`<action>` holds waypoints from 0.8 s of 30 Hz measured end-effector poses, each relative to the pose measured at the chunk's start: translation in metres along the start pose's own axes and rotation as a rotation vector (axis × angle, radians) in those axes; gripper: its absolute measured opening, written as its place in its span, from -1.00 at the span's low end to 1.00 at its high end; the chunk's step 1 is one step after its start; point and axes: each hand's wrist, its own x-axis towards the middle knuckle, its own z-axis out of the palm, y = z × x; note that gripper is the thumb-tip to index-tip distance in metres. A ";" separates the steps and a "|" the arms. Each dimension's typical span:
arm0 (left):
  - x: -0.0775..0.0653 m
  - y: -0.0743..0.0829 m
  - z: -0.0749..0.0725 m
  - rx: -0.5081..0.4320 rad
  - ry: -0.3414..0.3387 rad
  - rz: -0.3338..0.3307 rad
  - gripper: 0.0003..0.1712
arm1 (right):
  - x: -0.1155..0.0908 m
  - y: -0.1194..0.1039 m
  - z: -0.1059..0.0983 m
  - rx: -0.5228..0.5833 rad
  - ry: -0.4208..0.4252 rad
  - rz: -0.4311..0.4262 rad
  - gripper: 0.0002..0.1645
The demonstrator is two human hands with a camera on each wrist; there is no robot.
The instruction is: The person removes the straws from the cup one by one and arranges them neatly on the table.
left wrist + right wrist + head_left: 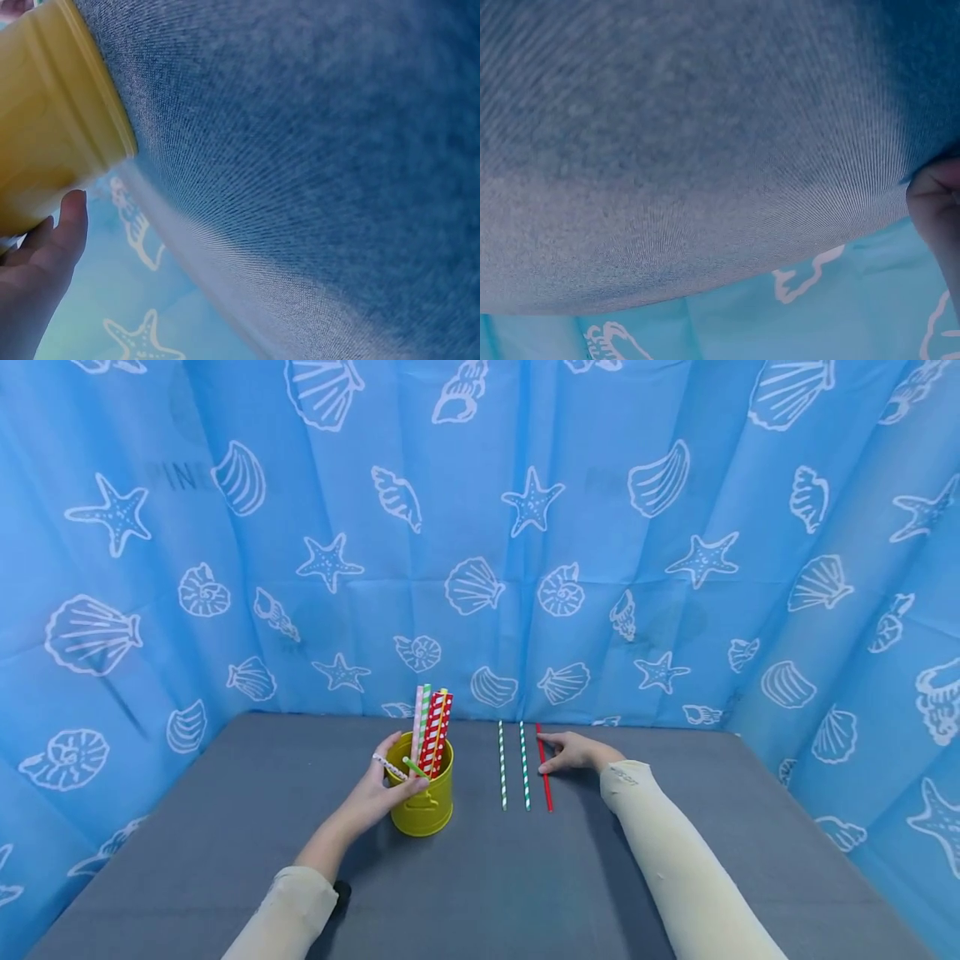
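Note:
My left hand (369, 797) grips a yellow bucket (423, 817) by its left side, the thumb across the front near the rim. The left wrist view shows fingers (52, 244) against the bucket wall (60, 112). Paper straws (435, 727) in red, green and pink patterns stand in the bucket; a green one (414, 767) leans low over the rim. At the right, a plain red straw (547, 785) lies on the table, touched by my right hand (573, 752), thumb and forefinger spread along it. The right wrist view catches only part of that hand (937, 199).
Two green-striped straws, one paler (502, 768) and one darker (525, 768), lie parallel, left of the red one. A grey cloth (480, 877) covers the table. Blue curtains (480, 527) with white shell prints hang behind and at both sides.

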 end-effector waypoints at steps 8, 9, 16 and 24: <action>0.000 0.001 0.000 -0.012 -0.007 -0.003 0.00 | 0.004 0.001 -0.001 -0.014 0.007 0.023 0.10; 0.000 0.001 0.000 -0.013 -0.006 -0.003 -0.01 | 0.003 -0.001 0.000 0.002 0.012 0.043 0.08; 0.000 -0.001 -0.001 0.001 0.009 -0.014 -0.01 | -0.004 -0.009 0.003 0.019 0.041 0.052 -0.01; 0.004 -0.002 0.003 -0.028 0.003 -0.019 0.00 | -0.009 0.000 0.003 0.099 0.064 0.035 -0.04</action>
